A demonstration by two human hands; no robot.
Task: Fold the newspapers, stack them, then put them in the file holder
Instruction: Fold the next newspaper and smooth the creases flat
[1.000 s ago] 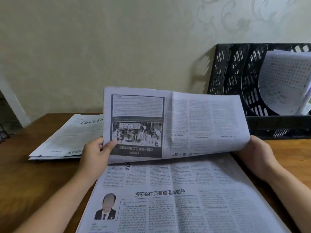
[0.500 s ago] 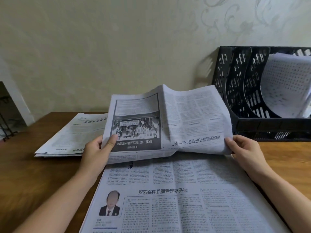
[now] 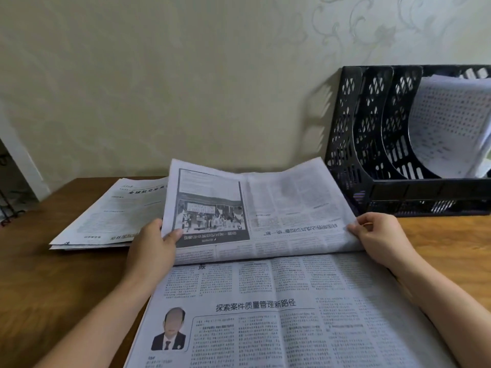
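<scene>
With both hands' fingers (image 3: pixel 170 236) pinching the newspaper (image 3: pixel 265 301) flap's 2 corners, its lower half flat below them, uneven pulling could skew the crease or tear it.

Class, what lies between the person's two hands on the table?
In the head view, the newspaper's folded-over flap spans from left hand to right hand; each hand pinches one side.

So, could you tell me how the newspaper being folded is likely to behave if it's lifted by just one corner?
Probably floppy: the raised half of the newspaper already bows and creases between the left hand and right hand. Likely light, since each hand lifts it by a mere edge pinch. Its loose sheets might slide apart, as the folded pile beside it shows layered edges.
</scene>
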